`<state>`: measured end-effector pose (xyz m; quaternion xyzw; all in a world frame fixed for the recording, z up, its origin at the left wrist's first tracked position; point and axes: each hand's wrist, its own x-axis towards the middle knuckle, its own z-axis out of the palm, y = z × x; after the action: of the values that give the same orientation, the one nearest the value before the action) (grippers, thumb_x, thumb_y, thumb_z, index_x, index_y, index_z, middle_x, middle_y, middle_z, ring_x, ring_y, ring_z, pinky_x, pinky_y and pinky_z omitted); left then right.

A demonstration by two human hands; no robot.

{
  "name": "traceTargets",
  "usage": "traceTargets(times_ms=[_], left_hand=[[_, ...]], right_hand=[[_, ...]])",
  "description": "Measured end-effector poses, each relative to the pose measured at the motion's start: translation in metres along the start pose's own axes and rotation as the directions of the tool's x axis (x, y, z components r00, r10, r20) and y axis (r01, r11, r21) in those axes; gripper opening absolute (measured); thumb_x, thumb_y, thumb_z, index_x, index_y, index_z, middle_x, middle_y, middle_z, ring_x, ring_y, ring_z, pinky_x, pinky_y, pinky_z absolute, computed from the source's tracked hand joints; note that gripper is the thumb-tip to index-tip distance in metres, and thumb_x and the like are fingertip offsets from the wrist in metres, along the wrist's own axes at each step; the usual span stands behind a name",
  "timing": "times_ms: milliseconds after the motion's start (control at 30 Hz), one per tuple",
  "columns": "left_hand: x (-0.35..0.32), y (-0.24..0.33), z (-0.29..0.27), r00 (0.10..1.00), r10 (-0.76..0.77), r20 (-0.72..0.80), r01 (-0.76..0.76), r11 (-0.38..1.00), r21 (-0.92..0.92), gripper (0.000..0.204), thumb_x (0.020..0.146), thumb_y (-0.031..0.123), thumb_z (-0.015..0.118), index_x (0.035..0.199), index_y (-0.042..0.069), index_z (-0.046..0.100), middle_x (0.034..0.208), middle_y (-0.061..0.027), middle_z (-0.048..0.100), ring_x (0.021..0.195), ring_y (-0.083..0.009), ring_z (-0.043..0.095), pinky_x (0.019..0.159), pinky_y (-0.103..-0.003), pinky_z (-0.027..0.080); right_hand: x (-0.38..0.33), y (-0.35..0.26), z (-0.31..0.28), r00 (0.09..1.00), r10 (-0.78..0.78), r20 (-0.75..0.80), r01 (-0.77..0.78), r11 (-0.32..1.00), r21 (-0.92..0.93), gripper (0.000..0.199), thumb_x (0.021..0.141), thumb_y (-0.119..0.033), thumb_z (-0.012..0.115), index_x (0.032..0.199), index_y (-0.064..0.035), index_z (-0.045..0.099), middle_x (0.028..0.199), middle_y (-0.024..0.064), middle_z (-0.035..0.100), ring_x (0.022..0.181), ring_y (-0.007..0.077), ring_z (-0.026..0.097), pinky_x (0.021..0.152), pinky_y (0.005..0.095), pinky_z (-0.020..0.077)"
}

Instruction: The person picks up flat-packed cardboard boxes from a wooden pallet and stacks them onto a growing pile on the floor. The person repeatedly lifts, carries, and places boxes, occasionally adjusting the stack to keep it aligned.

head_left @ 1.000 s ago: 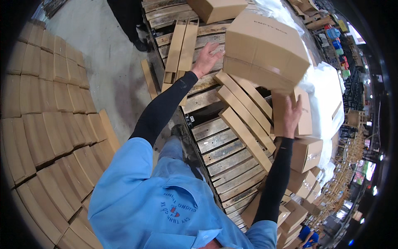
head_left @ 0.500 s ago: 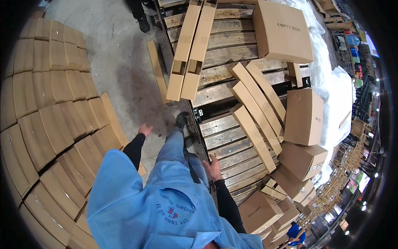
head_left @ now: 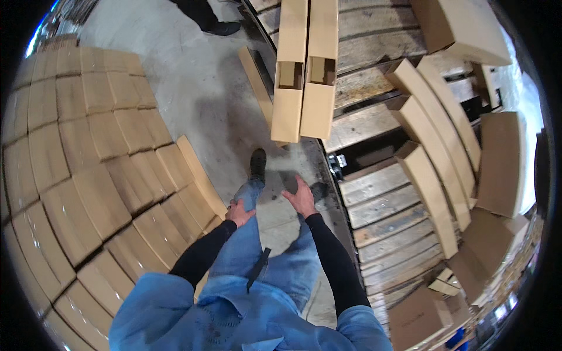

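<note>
My left hand [head_left: 239,213] is in front of my left knee with nothing in it, fingers loosely apart. Over the floor beside my other leg, my right hand [head_left: 301,199] is open and empty, thumb and fingers spread. Ahead of both hands lie two long, narrow cardboard boxes [head_left: 287,114] [head_left: 318,114] side by side, their near ends jutting past the pallet's edge. Each has a square opening in its upper face near that end. A long thin cardboard piece [head_left: 256,85] is on the floor just left of them, partly hidden under the boxes.
Stacked cartons [head_left: 93,187] form a wall on my left. To the right, a wooden slatted pallet [head_left: 386,213] carries several long narrow cartons [head_left: 430,193] and larger boxes [head_left: 500,158]. Another person's dark shoe [head_left: 225,28] stands at the far end of the concrete floor [head_left: 175,76].
I have stepped forward, and the two long boxes are now nearer. My right hand has left the pallet's edge and swung in front of me; my left hand has come in toward my knee.
</note>
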<state>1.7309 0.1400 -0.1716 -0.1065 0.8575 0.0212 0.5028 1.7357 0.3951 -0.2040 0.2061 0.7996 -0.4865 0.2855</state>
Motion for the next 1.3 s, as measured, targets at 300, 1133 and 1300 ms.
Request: traceTargets(times_ms=[300, 1133, 1300], left_hand=[[0.076, -0.062, -0.041, 0.934, 0.245, -0.262, -0.236, 0.97, 0.066, 0.043, 0.074, 0.03, 0.072, 0.104, 0.0, 0.061, 0.128, -0.02, 0.053, 0.117, -0.0367, 0.05, 0.095, -0.045, 0.044], [-0.031, 0.061, -0.236, 0.378, 0.402, -0.834, -0.869, 0.465, -0.169, 0.047, 0.082, 0.019, 0.069, 0.119, -0.002, 0.05, 0.119, -0.0165, 0.051, 0.112, -0.0295, 0.049, 0.096, -0.042, 0.038], [-0.036, 0.12, -0.322, 0.464, 0.407, -0.787, -0.809, 0.557, -0.189, 0.055, 0.073, 0.028, 0.078, 0.11, -0.003, 0.051, 0.107, -0.0203, 0.052, 0.098, -0.0389, 0.053, 0.086, -0.045, 0.042]], right_hand=[[0.301, 0.116, 0.194, 0.954, 0.107, -0.281, -0.187, 0.943, -0.276, 0.114, 0.069, -0.044, 0.079, 0.15, -0.0097, 0.007, 0.151, 0.0243, 0.019, 0.14, 0.0407, 0.019, 0.111, 0.0555, 0.0202], [-0.01, -0.195, 0.0, 0.969, -0.245, 0.015, 0.22, 0.895, 0.389, 0.101, 0.069, -0.023, 0.081, 0.148, -0.0045, 0.021, 0.132, 0.0196, 0.04, 0.123, 0.032, 0.042, 0.105, 0.0406, 0.0367], [-0.011, -0.255, -0.023, 0.945, -0.203, -0.258, 0.289, 0.889, 0.356, 0.093, 0.066, -0.021, 0.078, 0.143, -0.0029, 0.028, 0.124, 0.0237, 0.041, 0.119, 0.0381, 0.042, 0.104, 0.0421, 0.0365]])
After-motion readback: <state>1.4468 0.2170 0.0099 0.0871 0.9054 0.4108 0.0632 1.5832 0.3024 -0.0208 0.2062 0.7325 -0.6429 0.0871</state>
